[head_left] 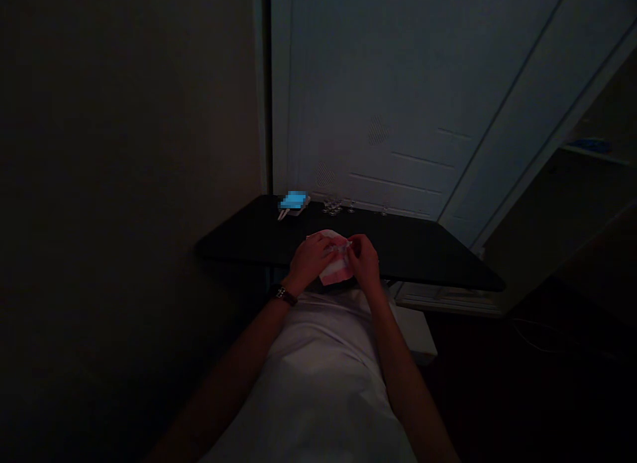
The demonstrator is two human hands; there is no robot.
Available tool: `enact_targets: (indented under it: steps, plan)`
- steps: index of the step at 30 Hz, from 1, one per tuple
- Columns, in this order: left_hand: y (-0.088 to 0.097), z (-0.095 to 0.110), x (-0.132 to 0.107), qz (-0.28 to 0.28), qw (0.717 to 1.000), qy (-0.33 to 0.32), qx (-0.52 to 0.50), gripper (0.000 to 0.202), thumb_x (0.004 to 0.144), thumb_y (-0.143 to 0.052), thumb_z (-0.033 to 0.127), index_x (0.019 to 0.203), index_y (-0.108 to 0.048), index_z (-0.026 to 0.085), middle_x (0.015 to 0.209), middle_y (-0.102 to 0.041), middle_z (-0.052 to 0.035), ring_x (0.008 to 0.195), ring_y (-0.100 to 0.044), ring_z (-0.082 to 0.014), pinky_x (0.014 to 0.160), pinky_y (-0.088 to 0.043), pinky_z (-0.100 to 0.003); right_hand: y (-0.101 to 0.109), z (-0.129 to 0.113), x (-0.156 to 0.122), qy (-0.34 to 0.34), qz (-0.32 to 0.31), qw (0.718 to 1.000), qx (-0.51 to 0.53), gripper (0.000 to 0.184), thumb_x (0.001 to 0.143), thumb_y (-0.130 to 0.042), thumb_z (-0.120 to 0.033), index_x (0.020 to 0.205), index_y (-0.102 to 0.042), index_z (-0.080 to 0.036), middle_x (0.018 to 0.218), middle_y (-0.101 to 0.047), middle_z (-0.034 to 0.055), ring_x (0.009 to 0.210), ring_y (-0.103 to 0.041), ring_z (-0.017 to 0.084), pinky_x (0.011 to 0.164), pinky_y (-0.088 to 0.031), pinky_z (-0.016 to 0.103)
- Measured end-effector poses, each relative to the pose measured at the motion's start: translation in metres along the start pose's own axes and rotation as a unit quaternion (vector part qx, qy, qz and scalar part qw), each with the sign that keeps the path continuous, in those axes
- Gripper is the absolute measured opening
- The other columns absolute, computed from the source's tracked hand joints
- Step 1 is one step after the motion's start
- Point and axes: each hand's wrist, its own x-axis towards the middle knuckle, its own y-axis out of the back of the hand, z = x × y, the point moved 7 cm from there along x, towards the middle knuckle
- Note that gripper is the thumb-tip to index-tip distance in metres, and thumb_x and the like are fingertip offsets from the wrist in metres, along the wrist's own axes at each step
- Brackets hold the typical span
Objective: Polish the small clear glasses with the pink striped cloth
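Observation:
Both my hands are together over the near edge of a dark table point(428, 251). My left hand point(309, 261), with a watch at the wrist, and my right hand point(364, 259) are closed in a pinch on a small pink and white piece of paper or cloth point(334, 269). The piece sits between the two hands, partly hidden by my fingers. The room is very dim, so finer detail is lost.
A small blue-lit object point(293, 201) lies at the table's far left corner. Several small clear items point(334, 205) stand along the far edge. A white panelled door point(398, 105) is behind the table. A dark wall is on the left, shelving point(592, 158) on the right.

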Motion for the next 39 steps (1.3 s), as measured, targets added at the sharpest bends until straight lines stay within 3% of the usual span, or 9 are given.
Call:
enact_targets:
  steps: [17,26,33,39]
  plan:
    - [-0.001,-0.002,0.0,-0.014,0.999,0.028,0.007,0.028,0.081,-0.05,0.025,0.108,-0.059,0.026,0.11,-0.058,-0.0019,0.102,-0.051,-0.017,0.094,-0.038,-0.029,0.0,0.0,0.0,0.001,0.004,1.0,-0.005,0.022,0.077,-0.042,-0.018,0.097,-0.052,-0.019,0.089,-0.056,0.0032,0.077,-0.052,0.015,0.072,-0.041,0.027]
    - [0.0,-0.001,0.001,-0.001,1.0,0.013,0.003,0.027,0.081,-0.049,0.023,0.107,-0.059,0.026,0.11,-0.059,-0.0017,0.101,-0.053,-0.0166,0.091,-0.04,-0.028,0.0,0.0,0.0,-0.006,0.0,1.0,-0.008,0.022,0.078,-0.042,-0.018,0.098,-0.052,-0.019,0.091,-0.057,0.0041,0.078,-0.052,0.015,0.072,-0.041,0.027]
    - [-0.001,0.0,0.001,0.0,1.0,0.007,0.004,0.026,0.082,-0.048,0.023,0.105,-0.06,0.025,0.111,-0.059,-0.0016,0.104,-0.051,-0.0167,0.095,-0.038,-0.029,0.002,0.013,0.001,-0.051,0.025,0.998,-0.014,0.022,0.076,-0.042,-0.016,0.095,-0.052,-0.018,0.087,-0.058,0.0044,0.078,-0.053,0.016,0.071,-0.041,0.028]
    - [-0.002,-0.002,0.001,-0.011,1.0,0.019,-0.011,0.027,0.08,-0.052,0.023,0.106,-0.06,0.025,0.111,-0.058,-0.0014,0.102,-0.053,-0.0164,0.092,-0.04,-0.028,0.003,0.0,0.0,-0.009,0.019,1.0,0.016,0.022,0.079,-0.042,-0.019,0.099,-0.052,-0.018,0.091,-0.058,0.0046,0.081,-0.054,0.016,0.075,-0.042,0.028]
